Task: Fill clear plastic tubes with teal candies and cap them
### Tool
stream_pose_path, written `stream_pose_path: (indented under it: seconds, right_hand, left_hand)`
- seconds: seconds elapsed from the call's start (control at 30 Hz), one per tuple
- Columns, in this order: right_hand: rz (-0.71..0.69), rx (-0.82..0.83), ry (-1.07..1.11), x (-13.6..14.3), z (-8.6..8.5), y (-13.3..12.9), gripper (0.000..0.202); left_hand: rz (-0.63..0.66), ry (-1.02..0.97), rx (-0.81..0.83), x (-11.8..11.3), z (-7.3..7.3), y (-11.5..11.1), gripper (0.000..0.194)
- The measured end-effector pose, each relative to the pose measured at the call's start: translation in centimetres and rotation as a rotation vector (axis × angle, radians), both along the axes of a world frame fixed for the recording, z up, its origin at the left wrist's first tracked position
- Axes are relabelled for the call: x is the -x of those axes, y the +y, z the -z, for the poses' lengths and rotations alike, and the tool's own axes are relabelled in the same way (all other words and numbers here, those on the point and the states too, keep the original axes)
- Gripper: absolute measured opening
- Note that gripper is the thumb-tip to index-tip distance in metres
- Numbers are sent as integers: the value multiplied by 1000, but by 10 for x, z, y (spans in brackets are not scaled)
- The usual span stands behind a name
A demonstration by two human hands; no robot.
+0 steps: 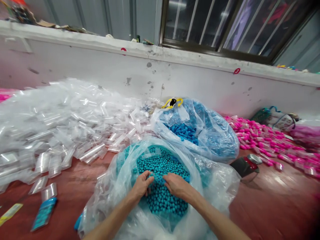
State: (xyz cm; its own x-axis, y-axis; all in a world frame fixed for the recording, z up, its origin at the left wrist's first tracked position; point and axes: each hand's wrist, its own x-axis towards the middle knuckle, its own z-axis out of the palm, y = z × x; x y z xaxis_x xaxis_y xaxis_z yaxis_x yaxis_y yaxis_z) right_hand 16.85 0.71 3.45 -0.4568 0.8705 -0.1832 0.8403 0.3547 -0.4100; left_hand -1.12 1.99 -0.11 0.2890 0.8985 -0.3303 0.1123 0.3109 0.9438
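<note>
Many small teal balls [165, 200] fill a large clear plastic bag [110, 186], which lies open in front of me. On the left side of the balls is my left hand [143, 184], its fingers curled and thumb close to them; whatever it may hold is too small to make out. My right hand [175, 185] reaches in from the right, fingers bent together with their tips at the balls, and its contents are hidden. Behind this bag sits a blue bag [220, 140] with blue pieces [183, 131] inside.
Clear plastic sleeves [62, 123] are heaped at the left. A filled teal packet [44, 213] lies at the front left on the red table [277, 206]. Pink packets [262, 136] spread at the right, near a dark scale-like device [246, 166]. A white wall [100, 66] stands behind.
</note>
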Motion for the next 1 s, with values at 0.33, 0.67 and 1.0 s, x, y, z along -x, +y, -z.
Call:
stream_pose_path:
  seconds: [0.33, 0.67, 1.0]
  right_hand:
    - [225, 247, 619, 13, -5, 12, 13]
    - [134, -50, 451, 21, -5, 0, 29]
    - [99, -148, 409, 24, 1, -8, 30]
  left_hand:
    - [47, -137, -50, -5, -9, -7, 42]
    - [-118, -186, 29, -13, -14, -19, 77]
    - [-150, -211, 74, -22, -22, -25, 67]
